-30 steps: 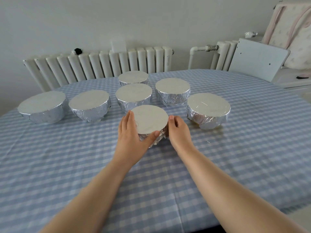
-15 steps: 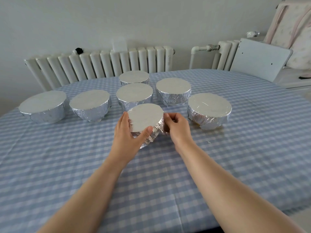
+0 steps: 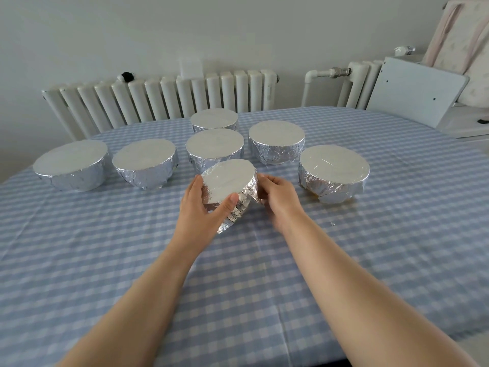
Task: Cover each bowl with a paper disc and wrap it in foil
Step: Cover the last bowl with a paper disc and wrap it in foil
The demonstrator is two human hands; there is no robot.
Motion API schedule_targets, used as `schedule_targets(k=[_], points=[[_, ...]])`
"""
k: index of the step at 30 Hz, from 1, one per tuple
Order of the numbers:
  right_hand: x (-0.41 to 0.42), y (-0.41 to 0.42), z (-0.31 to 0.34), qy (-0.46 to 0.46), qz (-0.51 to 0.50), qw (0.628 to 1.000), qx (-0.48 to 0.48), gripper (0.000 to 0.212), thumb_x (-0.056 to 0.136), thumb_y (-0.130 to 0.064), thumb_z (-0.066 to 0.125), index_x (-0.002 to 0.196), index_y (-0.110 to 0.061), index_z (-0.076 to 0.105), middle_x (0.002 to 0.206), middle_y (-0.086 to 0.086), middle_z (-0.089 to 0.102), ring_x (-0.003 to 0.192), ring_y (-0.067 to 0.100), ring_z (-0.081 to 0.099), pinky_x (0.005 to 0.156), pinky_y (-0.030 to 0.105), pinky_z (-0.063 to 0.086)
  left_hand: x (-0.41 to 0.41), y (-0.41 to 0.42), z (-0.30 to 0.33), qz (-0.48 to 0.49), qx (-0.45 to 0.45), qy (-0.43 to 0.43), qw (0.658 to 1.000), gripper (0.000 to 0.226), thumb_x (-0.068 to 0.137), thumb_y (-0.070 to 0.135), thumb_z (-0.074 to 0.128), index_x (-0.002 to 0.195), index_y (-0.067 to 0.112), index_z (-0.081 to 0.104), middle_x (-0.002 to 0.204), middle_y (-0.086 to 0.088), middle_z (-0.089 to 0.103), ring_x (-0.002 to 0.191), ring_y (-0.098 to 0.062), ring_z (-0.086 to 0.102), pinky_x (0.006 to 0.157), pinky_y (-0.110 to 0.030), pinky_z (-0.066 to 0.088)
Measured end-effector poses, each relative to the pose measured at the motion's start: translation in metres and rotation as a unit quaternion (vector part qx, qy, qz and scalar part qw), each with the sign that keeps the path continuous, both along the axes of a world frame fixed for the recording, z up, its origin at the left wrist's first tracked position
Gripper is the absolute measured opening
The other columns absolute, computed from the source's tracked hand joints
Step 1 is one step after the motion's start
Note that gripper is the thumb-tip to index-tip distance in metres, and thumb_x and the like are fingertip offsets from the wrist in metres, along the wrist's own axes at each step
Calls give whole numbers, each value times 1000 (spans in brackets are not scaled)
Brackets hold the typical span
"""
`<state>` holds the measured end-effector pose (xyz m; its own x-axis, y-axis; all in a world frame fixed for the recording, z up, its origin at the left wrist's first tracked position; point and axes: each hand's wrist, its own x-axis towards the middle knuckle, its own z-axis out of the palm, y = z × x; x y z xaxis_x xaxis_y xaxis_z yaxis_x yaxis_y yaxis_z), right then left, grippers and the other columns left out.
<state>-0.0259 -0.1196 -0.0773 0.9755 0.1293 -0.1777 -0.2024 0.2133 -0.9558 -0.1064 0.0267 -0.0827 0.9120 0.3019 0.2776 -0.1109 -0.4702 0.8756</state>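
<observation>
A small foil-wrapped bowl with a flat pale top is tilted toward the left, lifted a little off the checked tablecloth. My left hand grips its left side, thumb on the near rim. My right hand holds its right side, fingers curled against the crumpled foil. A loose flap of foil hangs below the bowl. Several other foil-wrapped bowls stand behind it, such as one at the right and one at the far left.
A white radiator runs along the wall behind the table. At the right stand a white board and a cushion beside the table edge. A tiny foil scrap lies on the cloth.
The small bowl has come up from the cloth and tipped to the left. My right hand's fingers went from lying flat against its side to curling on the foil.
</observation>
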Motion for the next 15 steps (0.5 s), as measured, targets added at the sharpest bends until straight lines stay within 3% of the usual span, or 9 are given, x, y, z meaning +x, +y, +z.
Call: schedule_targets(k=[3,7,9,12,15], points=[[2,1,-6,28,-13,999,33,21,96,-11,60,76,-9,67,58,1,61,49,9,50,56,24,42,-1,-1,-1,5,8,-3,1000,65,66,71,62,112,26,54,111,10,56,106,-12,53,84,-19,41],[2,1,-10,51,-16,996,65,6,92,-5,65,94,-1,68,86,19,65,76,25,56,72,36,49,-2,-2,-2,12,22,3,1000,62,69,68,65,116,29,52,114,15,54,109,-8,50,83,-13,37],[2,2,-11,42,-18,997,64,6,91,1,63,92,-4,65,84,15,65,74,25,58,69,34,50,-2,-1,-3,12,22,4,1000,67,68,71,63,119,28,52,117,13,54,111,-8,50,84,-12,37],[-2,3,-11,11,-51,998,45,22,89,12,58,95,-10,57,81,4,61,63,14,58,57,24,49,-2,-1,-3,8,18,4,1000,80,65,75,60,126,24,52,123,7,54,115,-11,50,88,-15,39],[-8,1,-6,-14,-102,994,30,20,95,9,49,103,-9,52,80,3,53,45,0,55,43,16,44,-2,-1,-3,10,5,9,1000,79,64,74,63,125,25,53,121,5,56,114,-14,53,87,-13,44]])
